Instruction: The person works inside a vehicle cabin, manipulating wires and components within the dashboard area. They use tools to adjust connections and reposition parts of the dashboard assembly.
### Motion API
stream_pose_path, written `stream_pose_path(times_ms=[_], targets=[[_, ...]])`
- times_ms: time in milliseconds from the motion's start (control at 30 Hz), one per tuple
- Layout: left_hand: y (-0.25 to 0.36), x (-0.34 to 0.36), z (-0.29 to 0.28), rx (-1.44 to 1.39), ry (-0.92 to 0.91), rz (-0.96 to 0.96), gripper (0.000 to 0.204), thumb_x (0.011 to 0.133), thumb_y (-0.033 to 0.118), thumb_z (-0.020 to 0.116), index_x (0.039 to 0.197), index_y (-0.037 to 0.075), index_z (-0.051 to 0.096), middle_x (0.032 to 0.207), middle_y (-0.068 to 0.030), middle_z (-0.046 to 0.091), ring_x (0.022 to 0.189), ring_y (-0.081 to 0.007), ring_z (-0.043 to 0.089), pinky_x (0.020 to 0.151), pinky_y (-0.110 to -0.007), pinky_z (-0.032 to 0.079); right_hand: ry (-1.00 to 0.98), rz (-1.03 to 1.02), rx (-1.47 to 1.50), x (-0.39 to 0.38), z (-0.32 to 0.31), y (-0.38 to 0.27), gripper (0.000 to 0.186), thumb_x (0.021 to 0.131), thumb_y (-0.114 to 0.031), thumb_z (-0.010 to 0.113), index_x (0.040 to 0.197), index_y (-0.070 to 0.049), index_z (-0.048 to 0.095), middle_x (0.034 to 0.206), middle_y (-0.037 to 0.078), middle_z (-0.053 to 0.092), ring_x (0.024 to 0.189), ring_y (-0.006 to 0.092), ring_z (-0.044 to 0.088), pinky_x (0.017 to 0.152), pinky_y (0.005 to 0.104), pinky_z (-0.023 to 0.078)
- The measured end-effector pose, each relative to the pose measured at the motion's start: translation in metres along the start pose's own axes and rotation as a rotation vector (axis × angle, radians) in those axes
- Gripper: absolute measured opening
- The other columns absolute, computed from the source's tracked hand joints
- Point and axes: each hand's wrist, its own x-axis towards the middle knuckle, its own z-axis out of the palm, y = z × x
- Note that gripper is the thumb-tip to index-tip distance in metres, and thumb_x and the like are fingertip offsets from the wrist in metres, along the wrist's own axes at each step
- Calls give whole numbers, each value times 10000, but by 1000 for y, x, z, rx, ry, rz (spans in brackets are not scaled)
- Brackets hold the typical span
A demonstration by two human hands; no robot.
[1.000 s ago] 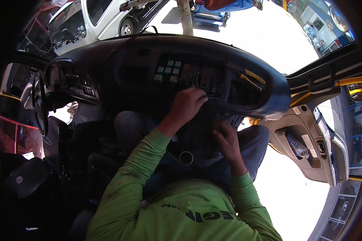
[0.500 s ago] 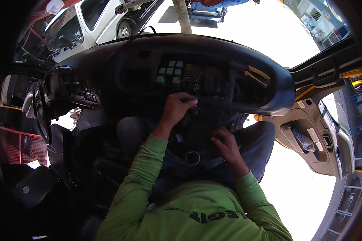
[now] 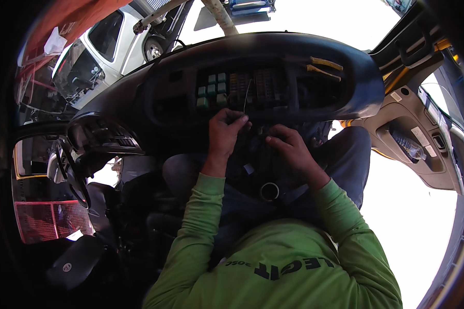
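Left hand (image 3: 226,135) pinched lower end of thin wire (image 3: 248,96), which rose from dashboard's (image 3: 232,44) near edge toward fuses (image 3: 265,85). Right hand (image 3: 290,145) curled by that edge; couldn't tell if anything was held. Loose pinch could drop wire; stray tip could bridge neighbouring fuses. Dark lettering (image 3: 294,267) marked green shirt (image 3: 283,232); door label (image 3: 419,135) too small to read.

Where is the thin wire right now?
In the head view, the thin wire sticks up from the left hand in front of the fuse panel, right of the green blocks.
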Motion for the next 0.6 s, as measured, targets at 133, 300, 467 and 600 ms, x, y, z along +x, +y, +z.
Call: stream_pose_path(times_ms=[133, 300, 467, 600], targets=[[4, 3, -6, 3, -17, 14, 138, 933, -26, 730, 1040, -50, 649, 978, -145, 712, 858, -238, 739, 778, -352, 646, 18, 132, 236, 25, 6, -14, 257, 1019, -198, 663, 1133, 29, 699, 976, 21, 697, 874, 89, 622, 780, 276, 504], [6, 8, -18, -183, -23, -160, 138, 950, 4, 729, 1077, -30, 690, 993, -136, 737, 857, -229, 746, 789, -361, 646, -16, 104, 160, 53, 7, -27, 370, 992, -195, 689, 1257, 62, 676, 1037, 73, 734, 931, 119, 660, 784, 284, 529], [2, 9, -22, -292, -52, -167, 135, 955, 3, 723, 1084, -30, 701, 987, -123, 747, 847, -213, 752, 781, -346, 648, 40, 0, 22, 69, 9, -31, 377, 963, -230, 735, 1181, 74, 690, 1001, 112, 745, 882, 132, 673, 740, 309, 542], [9, 6, -21, -160, -19, -127, 121, 964, -3, 706, 1082, -27, 688, 976, -110, 740, 853, -198, 744, 773, -339, 635, 68, 63, -210, 75, 10, -34, 380, 946, -300, 758, 1026, 70, 721, 849, 112, 737, 759, 147, 679, 685, 321, 537]])
